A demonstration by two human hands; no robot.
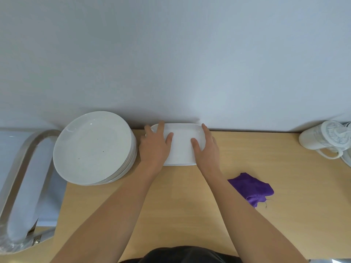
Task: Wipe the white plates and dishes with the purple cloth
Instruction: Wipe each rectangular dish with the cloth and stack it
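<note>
Fingers (161,128) of left hand (154,147) and right hand (208,150) grip the white dish (181,147) at the table (190,205) back edge. A slip could chip the plate stack (93,147). The purple cloth (250,187) lies nearby, untouched.

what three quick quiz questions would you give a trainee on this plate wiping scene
1. True or false: the purple cloth is in the right hand.
2. The left hand and the right hand both hold: A the purple cloth, B the rectangular dish, C nothing.
3. Fill in: the stack of round plates stands to the ___ of the rectangular dish.

Key: 1 false, it lies on the table; 2 B; 3 left.
</note>
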